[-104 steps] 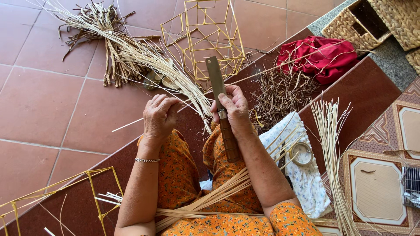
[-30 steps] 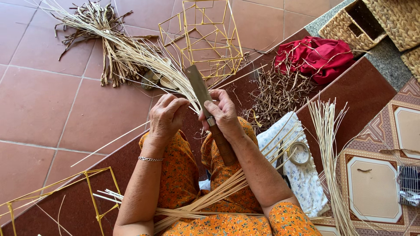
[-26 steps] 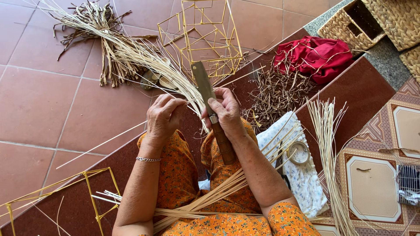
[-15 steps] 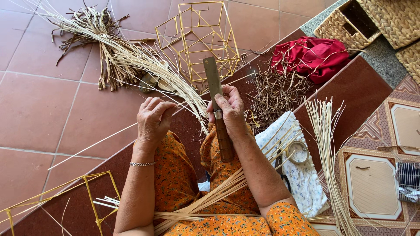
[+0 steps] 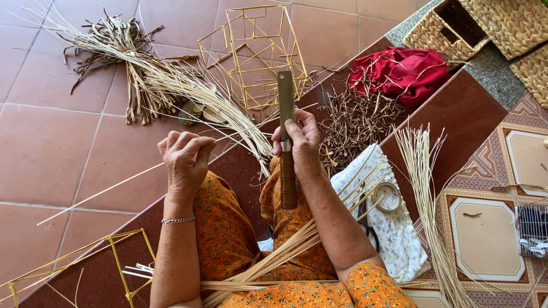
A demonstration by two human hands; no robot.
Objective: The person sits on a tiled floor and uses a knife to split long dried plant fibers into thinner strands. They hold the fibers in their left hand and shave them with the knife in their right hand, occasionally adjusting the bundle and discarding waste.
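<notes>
Two hands over lap. Right hand [image 5: 301,145] closed around knife [image 5: 286,134], blade up, wooden handle toward body. Left hand [image 5: 184,158] curled, fingertips pinching thin strip [image 5: 103,191] that runs out left over floor [image 5: 51,148]. Terracotta tile floor, darker red step [image 5: 456,120] running diagonally. Wire frame [image 5: 257,54] upright beyond knife; reed bundle [image 5: 148,80] far left on floor. Twig pile [image 5: 357,117] and red cloth [image 5: 402,68] on step, right of knife. Woven baskets [image 5: 485,25] top right corner. Patterned tiles [image 5: 508,194] at right edge.
</notes>
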